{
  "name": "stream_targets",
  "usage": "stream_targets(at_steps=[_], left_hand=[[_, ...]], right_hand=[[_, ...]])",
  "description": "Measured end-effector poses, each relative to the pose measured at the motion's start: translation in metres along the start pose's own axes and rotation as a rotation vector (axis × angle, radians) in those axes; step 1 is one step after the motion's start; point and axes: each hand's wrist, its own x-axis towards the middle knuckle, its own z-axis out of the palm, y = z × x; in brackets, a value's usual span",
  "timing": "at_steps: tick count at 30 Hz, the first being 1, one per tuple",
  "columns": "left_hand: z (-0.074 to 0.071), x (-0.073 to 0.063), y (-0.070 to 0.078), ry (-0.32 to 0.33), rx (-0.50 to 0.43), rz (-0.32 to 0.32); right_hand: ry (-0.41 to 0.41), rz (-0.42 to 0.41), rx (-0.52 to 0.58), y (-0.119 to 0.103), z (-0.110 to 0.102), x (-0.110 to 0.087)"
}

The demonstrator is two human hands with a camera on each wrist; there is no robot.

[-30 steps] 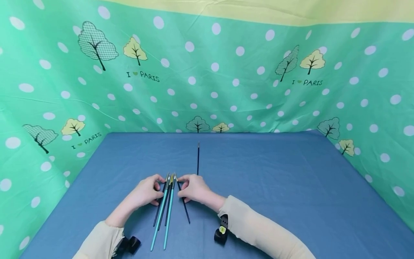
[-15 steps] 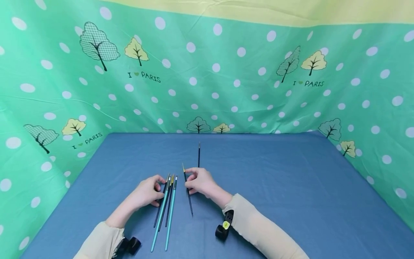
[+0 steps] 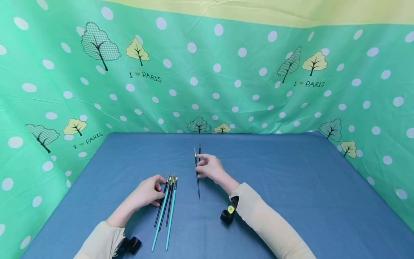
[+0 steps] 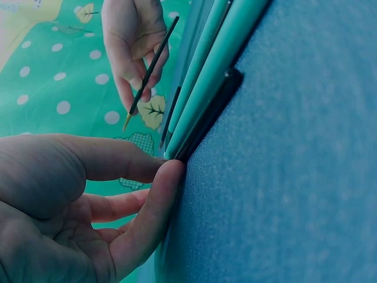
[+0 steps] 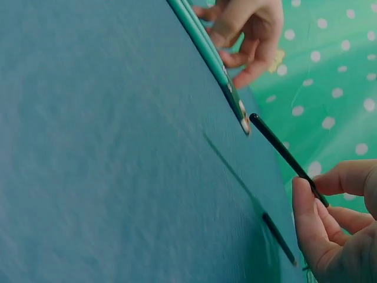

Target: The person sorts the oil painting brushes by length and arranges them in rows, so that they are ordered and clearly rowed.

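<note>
My right hand (image 3: 211,167) pinches a thin dark paintbrush (image 3: 198,185) between thumb and fingers, its yellowish tip pointing away from me. Close beyond it, another dark paintbrush (image 3: 199,147) lies on the blue tabletop, partly hidden by the hand. To the left, several paintbrushes lie side by side, among them a thicker turquoise one (image 3: 171,219) and black-handled ones. My left hand (image 3: 148,192) is at the left side of this bunch. In the left wrist view its thumb and fingertip meet at a dark paintbrush (image 4: 206,118) under the turquoise handles.
A blue cloth (image 3: 275,201) covers the table. Behind and at both sides hangs a green dotted curtain (image 3: 245,68) with printed trees. Each wrist wears a black camera, such as the right one (image 3: 227,216) below the sleeve.
My right hand has lifted a dark paintbrush away from the bunch and carried it forward and right, beside the lone paintbrush. My left hand has stayed at the bunch.
</note>
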Motion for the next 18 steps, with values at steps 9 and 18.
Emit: stream_targets(at_steps=[9, 18], left_hand=[[0.0, 0.0, 0.0, 0.0, -0.002, -0.005], [0.001, 0.0, -0.001, 0.01, 0.0, -0.009]], right_hand=[[0.076, 0.01, 0.06, 0.003, -0.014, 0.02], [0.127, 0.002, 0.083, 0.007, -0.024, 0.038]])
